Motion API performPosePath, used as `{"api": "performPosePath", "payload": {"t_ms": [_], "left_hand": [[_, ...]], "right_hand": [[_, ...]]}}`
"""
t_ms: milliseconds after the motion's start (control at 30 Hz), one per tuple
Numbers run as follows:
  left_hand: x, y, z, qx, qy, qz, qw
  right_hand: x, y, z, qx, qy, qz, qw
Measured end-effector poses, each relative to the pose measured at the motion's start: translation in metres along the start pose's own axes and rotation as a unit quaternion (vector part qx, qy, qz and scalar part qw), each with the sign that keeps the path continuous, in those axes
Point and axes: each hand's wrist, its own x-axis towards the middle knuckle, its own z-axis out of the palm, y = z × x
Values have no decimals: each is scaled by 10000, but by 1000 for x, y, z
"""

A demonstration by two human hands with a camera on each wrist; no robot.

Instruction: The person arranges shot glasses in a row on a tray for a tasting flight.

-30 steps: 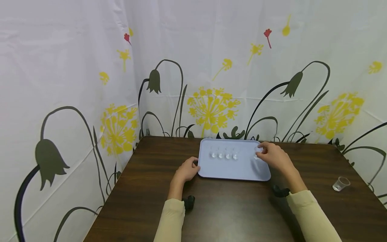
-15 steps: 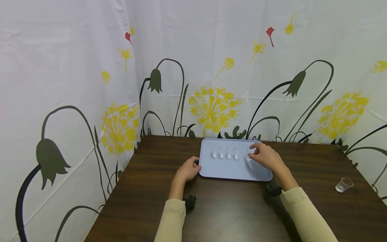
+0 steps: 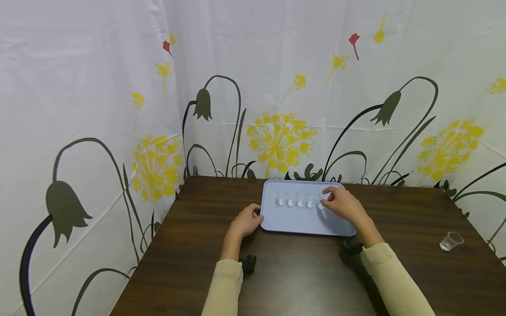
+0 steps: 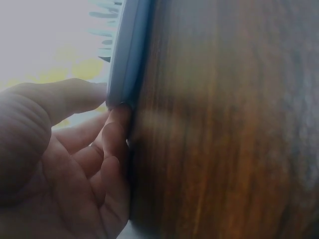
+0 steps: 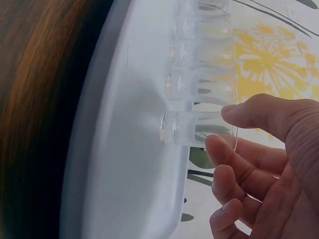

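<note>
A pale blue rectangular tray (image 3: 292, 223) lies near the table's far edge. My left hand (image 3: 246, 220) holds its left end; in the left wrist view the thumb is at the rim (image 4: 122, 74) and fingertips touch its edge from below. On the tray stands a row of several small clear shot glasses (image 3: 290, 200). At the row's right end my right hand (image 3: 345, 205) pinches one more shot glass (image 5: 182, 127) near its mouth between thumb and fingers. It is upright, its base at the tray surface, with a small gap to the neighbouring glass (image 5: 199, 85).
Another clear glass (image 3: 450, 241) is on the dark wooden table (image 3: 300, 272), to the right of the tray. A white curtain (image 3: 284, 52) printed with flowers hangs behind and to the left of the table.
My right hand has moved left over the tray with the shot glass, bringing it close to the row's right end. The left hand keeps its hold on the tray.
</note>
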Motion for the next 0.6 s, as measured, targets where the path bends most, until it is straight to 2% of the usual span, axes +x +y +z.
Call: {"api": "performPosePath", "payload": {"t_ms": [67, 100, 233, 267, 333, 600], "left_hand": [[0, 1, 0, -25, 10, 2, 10000], [3, -5, 2, -35, 39, 143, 9999], [6, -5, 3, -57, 56, 170, 9998], [10, -10, 5, 4, 86, 223, 9997], [13, -8, 6, 34, 64, 108, 9999], [57, -53, 30, 84, 65, -17, 9999]], "right_hand": [[1, -1, 0, 58, 27, -15, 10000], [1, -2, 0, 84, 33, -14, 10000], [2, -3, -1, 114, 1, 5, 9999], [1, -3, -1, 113, -9, -2, 9999], [0, -3, -2, 127, -53, -65, 9999], [-11, 2, -2, 352, -269, -137, 9989]]}}
